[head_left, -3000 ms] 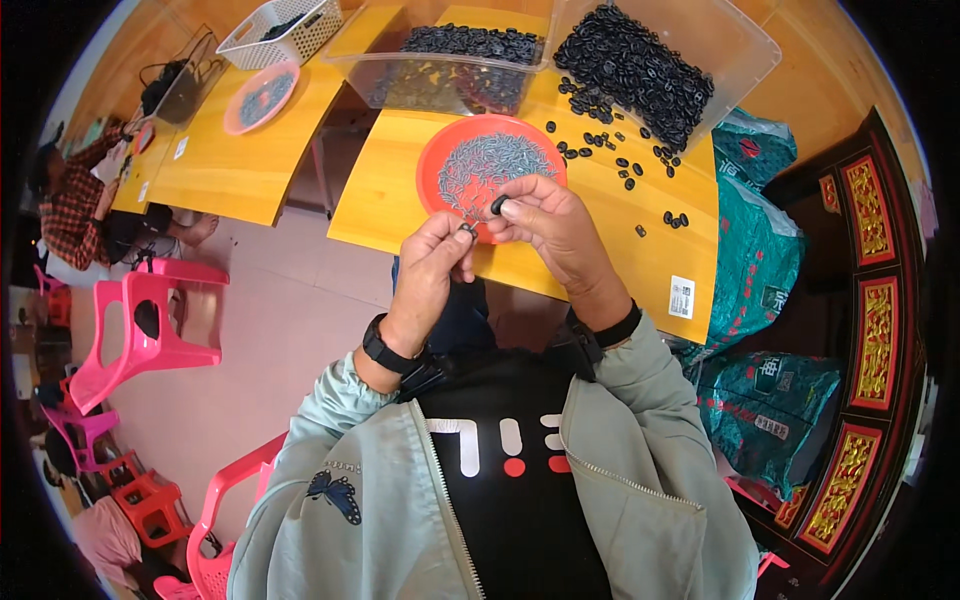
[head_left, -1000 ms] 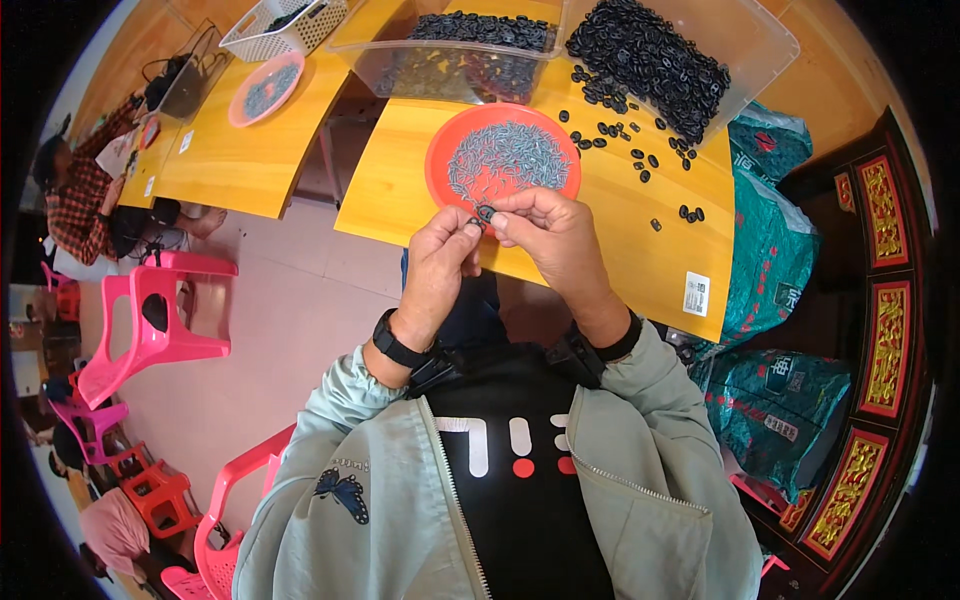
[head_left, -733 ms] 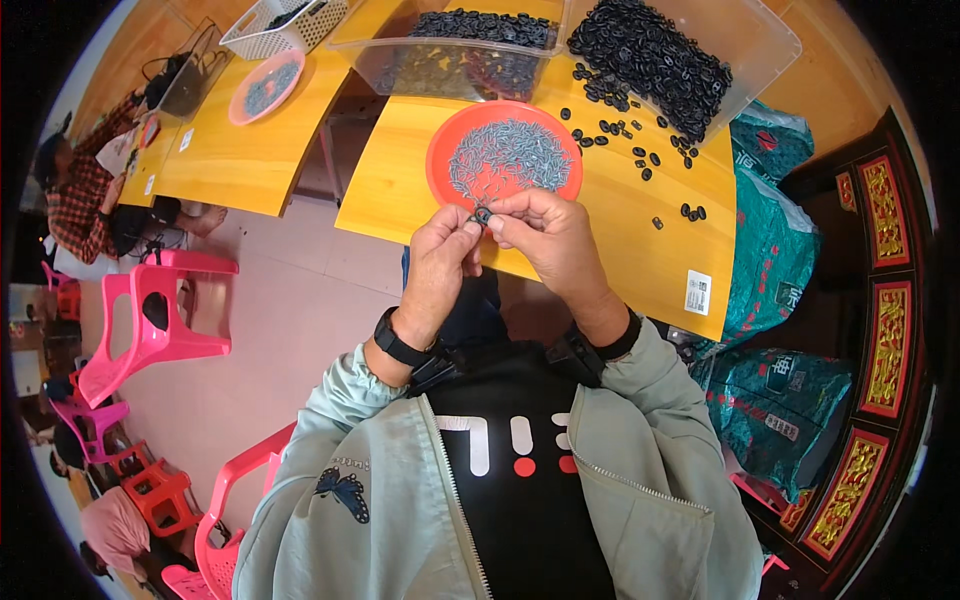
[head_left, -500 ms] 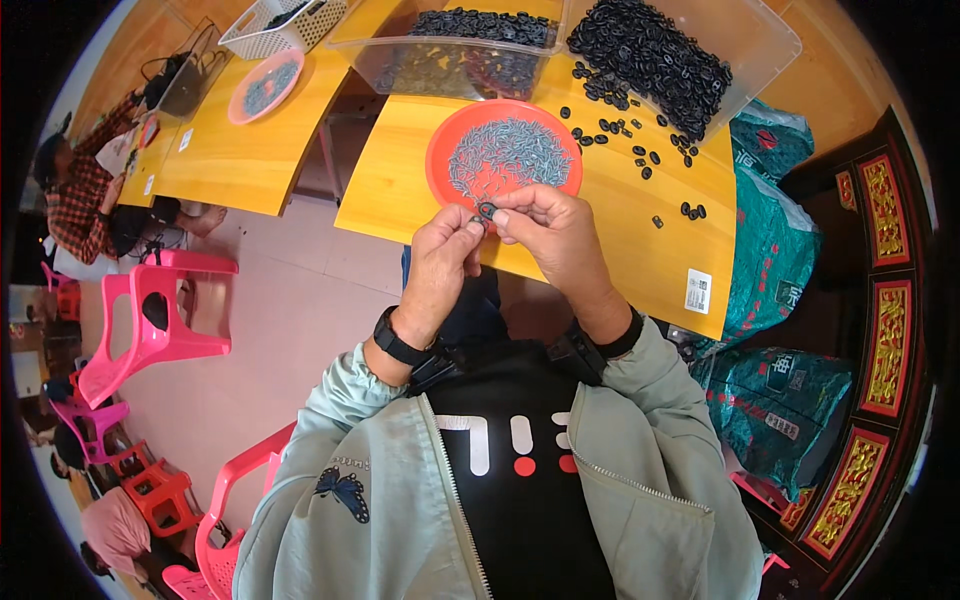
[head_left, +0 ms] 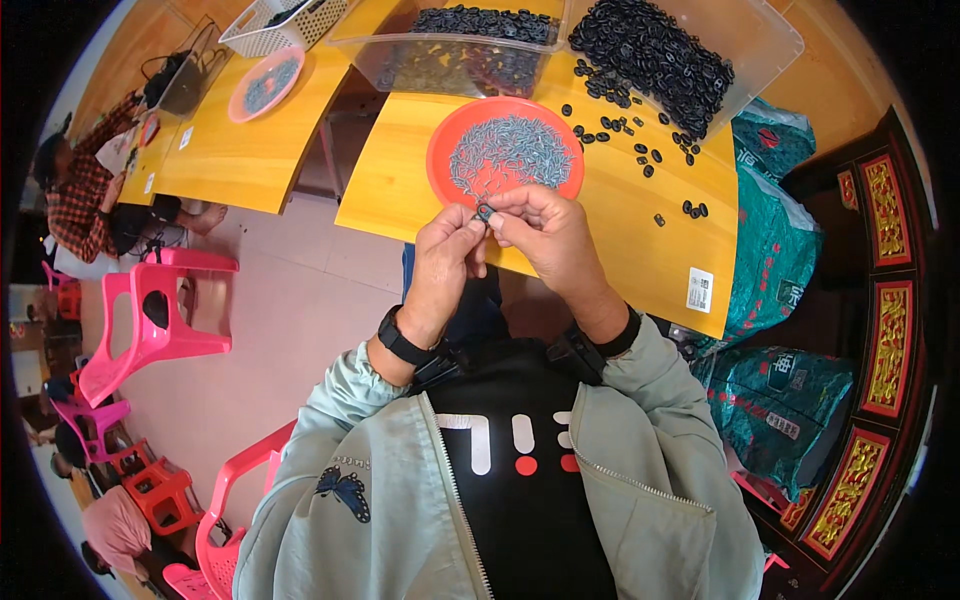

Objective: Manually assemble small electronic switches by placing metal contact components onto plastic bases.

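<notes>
Both hands meet over the near rim of a round red tray (head_left: 437, 158), which holds a spread of small grey metal pieces (head_left: 510, 150) that look like screws. My left hand (head_left: 445, 255) pinches a small black oval plastic piece (head_left: 484, 212) between thumb and fingertips. From the other side, my right hand (head_left: 550, 235) closes its thumb and forefinger on the same piece. Whether a screw or a second part is between the fingertips is too small to make out. Several similar black oval pieces (head_left: 648, 171) lie loose on the yellow table (head_left: 640, 270), right of the tray.
Behind the tray stands a clear plastic bin (head_left: 370, 65) of black pieces; another clear bin (head_left: 765, 45) spills them at the right. Green woven sacks (head_left: 780, 250) lean beside the table. At the left are a second table with a pink tray (head_left: 240, 100), pink chairs (head_left: 150, 320) and a seated person.
My fingertips have drawn closer together. The black pieces that showed slightly apart between them now look like one. The view has shifted very little.
</notes>
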A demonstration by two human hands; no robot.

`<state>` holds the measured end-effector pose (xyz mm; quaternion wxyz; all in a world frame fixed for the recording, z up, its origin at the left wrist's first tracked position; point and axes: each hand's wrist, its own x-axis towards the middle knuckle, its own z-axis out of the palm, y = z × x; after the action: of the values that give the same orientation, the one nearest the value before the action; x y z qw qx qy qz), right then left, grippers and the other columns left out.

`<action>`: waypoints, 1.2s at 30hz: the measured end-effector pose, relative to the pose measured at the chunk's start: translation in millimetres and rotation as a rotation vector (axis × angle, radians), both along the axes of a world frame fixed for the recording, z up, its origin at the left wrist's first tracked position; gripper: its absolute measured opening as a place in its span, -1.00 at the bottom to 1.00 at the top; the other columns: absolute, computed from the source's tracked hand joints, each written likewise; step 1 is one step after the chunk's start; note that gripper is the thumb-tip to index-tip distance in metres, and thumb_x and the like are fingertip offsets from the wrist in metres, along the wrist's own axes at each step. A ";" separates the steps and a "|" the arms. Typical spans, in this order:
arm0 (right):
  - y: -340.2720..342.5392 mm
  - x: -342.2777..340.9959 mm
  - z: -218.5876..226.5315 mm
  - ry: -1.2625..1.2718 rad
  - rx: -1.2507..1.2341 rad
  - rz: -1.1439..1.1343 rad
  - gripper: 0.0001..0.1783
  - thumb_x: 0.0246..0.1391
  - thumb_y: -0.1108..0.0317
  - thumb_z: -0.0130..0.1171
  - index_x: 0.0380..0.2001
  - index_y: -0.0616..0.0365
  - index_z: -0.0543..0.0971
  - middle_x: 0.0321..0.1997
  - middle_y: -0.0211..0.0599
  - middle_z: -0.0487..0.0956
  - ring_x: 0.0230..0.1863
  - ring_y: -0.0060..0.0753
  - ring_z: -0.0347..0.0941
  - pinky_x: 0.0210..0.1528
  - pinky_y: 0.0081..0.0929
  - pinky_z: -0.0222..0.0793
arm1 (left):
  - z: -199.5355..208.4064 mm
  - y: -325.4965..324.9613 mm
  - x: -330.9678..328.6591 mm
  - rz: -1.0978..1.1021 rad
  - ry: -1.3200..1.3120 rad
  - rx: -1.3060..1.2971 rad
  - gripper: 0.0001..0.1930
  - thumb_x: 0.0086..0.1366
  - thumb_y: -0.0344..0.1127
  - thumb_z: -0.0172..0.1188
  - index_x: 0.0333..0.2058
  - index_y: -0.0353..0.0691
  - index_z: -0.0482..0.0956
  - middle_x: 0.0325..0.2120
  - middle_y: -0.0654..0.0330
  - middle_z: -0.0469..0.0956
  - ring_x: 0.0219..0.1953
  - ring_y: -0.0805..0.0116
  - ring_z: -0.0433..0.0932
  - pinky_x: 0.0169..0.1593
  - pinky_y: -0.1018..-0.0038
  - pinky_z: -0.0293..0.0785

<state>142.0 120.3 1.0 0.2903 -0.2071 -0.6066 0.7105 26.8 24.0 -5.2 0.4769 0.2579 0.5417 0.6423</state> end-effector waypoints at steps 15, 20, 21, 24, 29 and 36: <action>-6.2 -0.7 1.6 0.036 0.030 0.061 -0.69 -0.02 0.66 0.06 -0.14 0.34 0.42 -0.35 -0.35 0.51 -0.32 -0.62 0.46 -0.25 -0.66 0.42 | 0.9 2.4 3.3 0.049 -0.096 0.028 -0.85 0.24 -0.34 -0.06 -0.45 -0.25 0.42 -0.68 0.26 0.39 -0.67 0.51 0.33 -0.56 0.64 0.28; -6.2 0.5 2.7 0.007 0.104 0.020 -0.69 -0.03 0.66 0.06 -0.14 0.36 0.42 -0.37 -0.36 0.50 -0.36 -0.64 0.45 -0.29 -0.68 0.41 | 2.6 2.7 4.1 0.017 -0.085 0.011 -0.84 0.24 -0.33 -0.06 -0.46 -0.24 0.42 -0.68 0.27 0.39 -0.67 0.52 0.33 -0.55 0.64 0.28; -4.9 1.5 2.0 -0.024 0.137 0.017 -0.70 -0.03 0.66 0.07 -0.15 0.35 0.43 -0.37 -0.37 0.50 -0.37 -0.65 0.44 -0.30 -0.69 0.41 | 1.2 2.3 3.1 0.017 -0.085 0.011 -0.84 0.24 -0.33 -0.06 -0.46 -0.24 0.42 -0.68 0.27 0.39 -0.67 0.52 0.33 -0.55 0.64 0.28; -0.1 3.9 -0.3 -0.087 0.209 0.012 -0.71 -0.03 0.65 0.08 -0.17 0.33 0.46 -0.38 -0.39 0.49 -0.39 -0.67 0.44 -0.32 -0.70 0.40 | -2.9 0.7 -0.3 -0.062 -0.007 0.023 -0.84 0.24 -0.33 -0.07 -0.47 -0.24 0.41 -0.67 0.28 0.39 -0.66 0.53 0.33 -0.55 0.64 0.28; -2.8 6.8 10.6 -0.081 0.188 0.039 -0.70 -0.06 0.65 0.11 -0.17 0.30 0.49 -0.40 -0.42 0.48 -0.39 -0.70 0.42 -0.34 -0.72 0.39 | -1.7 -0.3 -0.8 -0.075 -0.013 0.004 -0.83 0.25 -0.32 -0.07 -0.47 -0.25 0.41 -0.63 0.29 0.39 -0.63 0.55 0.32 -0.55 0.64 0.28; -2.6 7.1 2.5 -0.070 0.262 -0.003 -0.70 -0.11 0.64 0.12 -0.20 0.32 0.49 -0.49 -0.42 0.45 -0.48 -0.70 0.40 -0.43 -0.71 0.35 | 1.1 -0.8 -0.9 -0.099 -0.011 -0.021 -0.81 0.26 -0.29 -0.06 -0.46 -0.26 0.42 -0.63 0.28 0.39 -0.63 0.54 0.33 -0.56 0.63 0.27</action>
<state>149.0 117.8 3.4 0.2947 -0.1930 -0.7036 0.6172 25.9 23.2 -4.1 0.5138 0.2758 0.5324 0.6136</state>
